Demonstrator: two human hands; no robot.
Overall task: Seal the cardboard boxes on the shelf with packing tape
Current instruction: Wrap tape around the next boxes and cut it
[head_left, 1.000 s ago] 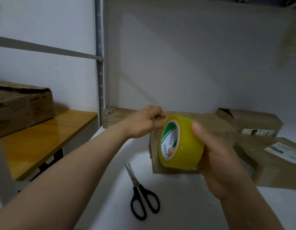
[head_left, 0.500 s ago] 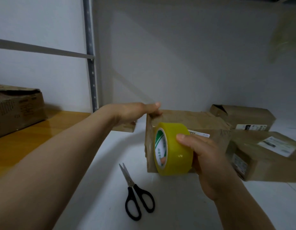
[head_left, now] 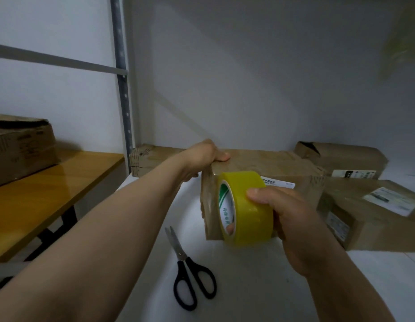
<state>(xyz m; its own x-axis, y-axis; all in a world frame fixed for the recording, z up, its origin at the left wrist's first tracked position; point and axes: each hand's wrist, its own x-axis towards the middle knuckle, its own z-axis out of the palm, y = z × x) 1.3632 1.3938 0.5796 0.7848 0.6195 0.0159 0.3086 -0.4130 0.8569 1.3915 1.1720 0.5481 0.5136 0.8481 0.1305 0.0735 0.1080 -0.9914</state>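
Note:
A yellow roll of packing tape (head_left: 248, 210) is gripped by my right hand (head_left: 288, 219), thumb on its outer band and a fingertip showing inside the core. The roll sits against the near left end of a brown cardboard box (head_left: 271, 166) on the white shelf (head_left: 260, 287). A strip of clear tape runs from the roll up over the box's left corner. My left hand (head_left: 204, 156) lies on that top left corner, thumb flat on the lid, fingers down the box's left side.
Black-handled scissors (head_left: 190, 273) lie shut on the shelf in front of the box. More cardboard boxes stand at the right (head_left: 374, 212), back right (head_left: 341, 159) and back left (head_left: 150, 159). A wooden table (head_left: 39, 198) with another box (head_left: 18, 147) stands left of the metal shelf post (head_left: 121, 89).
The roll came down from in front of the box top to its near left end. My left hand left the tape end at the roll and now rests on the box's top corner.

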